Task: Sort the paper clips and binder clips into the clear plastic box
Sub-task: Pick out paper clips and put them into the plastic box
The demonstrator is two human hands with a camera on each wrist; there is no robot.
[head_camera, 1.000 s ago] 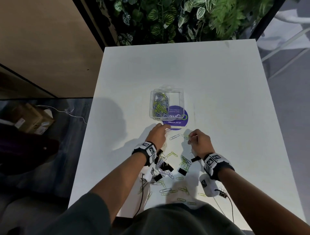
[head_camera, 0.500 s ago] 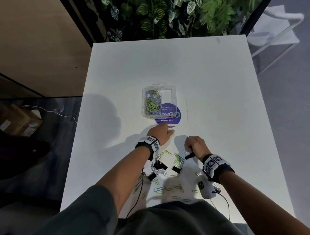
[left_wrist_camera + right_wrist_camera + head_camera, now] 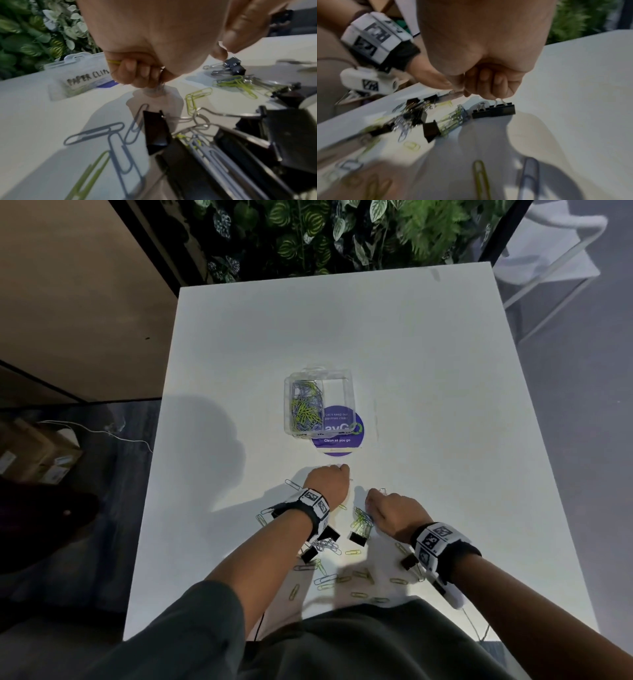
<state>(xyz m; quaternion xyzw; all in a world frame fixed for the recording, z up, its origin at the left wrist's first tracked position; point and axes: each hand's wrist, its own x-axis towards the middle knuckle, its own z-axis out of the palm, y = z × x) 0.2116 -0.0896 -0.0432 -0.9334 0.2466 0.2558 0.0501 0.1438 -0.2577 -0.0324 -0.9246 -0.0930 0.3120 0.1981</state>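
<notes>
- the left hand [image 3: 327, 482] was curled into a fist just above the white rectangular table [image 3: 428, 364], its fingers [image 3: 135, 70] closed around a thin yellow-green wire paper clip [image 3: 113, 62] whose end poked out beside the knuckles
- the right hand [image 3: 394, 513] was also curled, its fingers [image 3: 489, 81] gripping the silver wire handles of a small black metal binder clip [image 3: 502, 109], which hung just off the tabletop
- the clear plastic box [image 3: 318, 405] stood open further up the table, well apart from both hands, with a heap of yellow-green and lilac paper clips in its left half; the side facing the left wrist read "paper clips" [image 3: 88, 79]
- the box partly overlapped a round purple sticker [image 3: 339, 441] on the table
- a loose scatter of paper clips and black binder clips [image 3: 329, 546] lay between and behind the wrists, near the table's front edge
- leafy green plants [image 3: 325, 231] stood beyond the far edge
</notes>
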